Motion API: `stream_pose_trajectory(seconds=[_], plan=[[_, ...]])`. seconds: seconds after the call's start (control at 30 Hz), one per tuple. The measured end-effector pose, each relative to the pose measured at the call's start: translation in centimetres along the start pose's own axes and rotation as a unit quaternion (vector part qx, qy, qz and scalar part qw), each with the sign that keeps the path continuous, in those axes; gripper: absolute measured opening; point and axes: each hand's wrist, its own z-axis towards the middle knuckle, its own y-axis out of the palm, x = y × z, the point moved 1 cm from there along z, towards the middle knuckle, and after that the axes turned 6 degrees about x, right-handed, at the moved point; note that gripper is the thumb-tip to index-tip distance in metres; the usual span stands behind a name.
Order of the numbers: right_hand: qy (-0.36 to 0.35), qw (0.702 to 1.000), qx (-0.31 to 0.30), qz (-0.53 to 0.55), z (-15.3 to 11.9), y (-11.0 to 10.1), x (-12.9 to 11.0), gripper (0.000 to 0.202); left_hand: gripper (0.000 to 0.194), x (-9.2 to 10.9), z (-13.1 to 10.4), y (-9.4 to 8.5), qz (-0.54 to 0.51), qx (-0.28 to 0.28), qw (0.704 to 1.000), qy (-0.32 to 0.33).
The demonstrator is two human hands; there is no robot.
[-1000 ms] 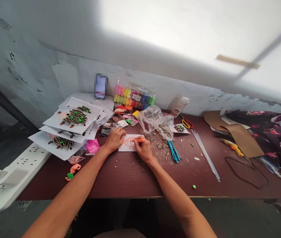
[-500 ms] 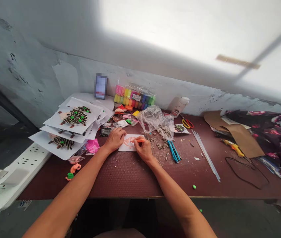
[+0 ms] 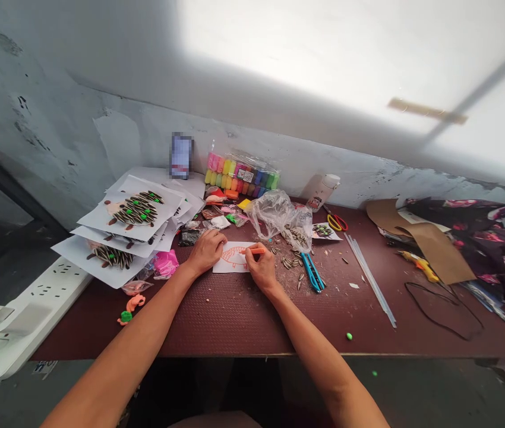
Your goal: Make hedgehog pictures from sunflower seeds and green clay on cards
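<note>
My right hand pinches an orange marker whose tip end is over a small white sheet of paper. On the sheet is an orange outline drawing of a rounded body with rows of scallops and small feet. My left hand lies flat on the sheet's left edge, holding nothing. To the right of my right hand are loose striped seeds and a teal utility knife. Behind the sheet lie small packets of coloured clay.
At left are stacked hedgehog pictures and a white power strip. Farther back stand a case of coloured clay and a white bottle. Scissors, glue sticks and a yellow glue gun lie to the right.
My right hand has shifted slightly right across the sheet with the marker, uncovering more of the drawing. My left hand has stayed in place.
</note>
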Motion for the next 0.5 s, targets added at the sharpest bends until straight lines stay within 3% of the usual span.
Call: stream_pose_trajectory(seconds=[0.5], plan=[[-0.014, 0.999, -0.041, -0.026, -0.02, 0.04, 0.09, 0.031, 0.018, -0.09, 0.0, 0.11, 0.0, 0.004, 1.0, 0.008]])
